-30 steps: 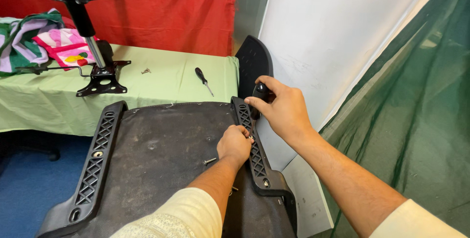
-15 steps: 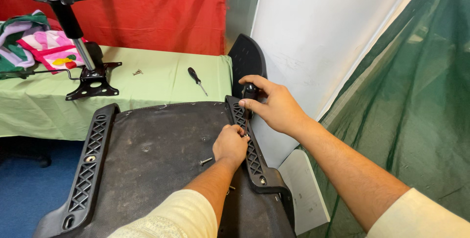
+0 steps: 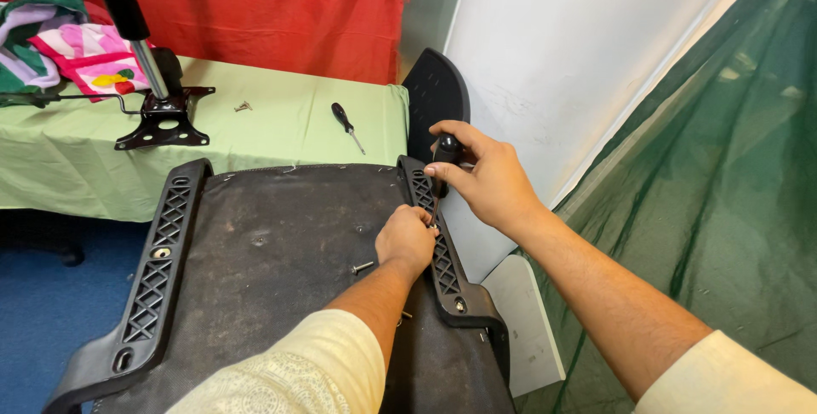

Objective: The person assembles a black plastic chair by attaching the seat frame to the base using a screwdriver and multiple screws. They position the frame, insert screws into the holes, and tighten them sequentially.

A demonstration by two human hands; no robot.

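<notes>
An upturned black chair seat (image 3: 281, 244) lies in front of me, with a black lattice bracket along its left edge (image 3: 162, 269) and another along its right edge (image 3: 438, 248). My right hand (image 3: 485, 180) grips the black handle of a screwdriver (image 3: 444, 159) held upright over the right bracket. My left hand (image 3: 407, 239) is closed around the screwdriver's shaft near the tip, resting on that bracket. A loose screw (image 3: 362, 268) lies on the seat just left of my left hand.
A table with a light green cloth (image 3: 281, 129) stands behind the seat, holding a second screwdriver (image 3: 347, 125), small screws (image 3: 242, 107), a black chair mechanism on a post (image 3: 157, 116) and folded colourful fabric (image 3: 59, 48). A white board and a green curtain stand on the right.
The view has drifted slightly, so the table items sit a bit lower and further right. Both hands stay at the right bracket, with the right hand a little lower on the handle.
</notes>
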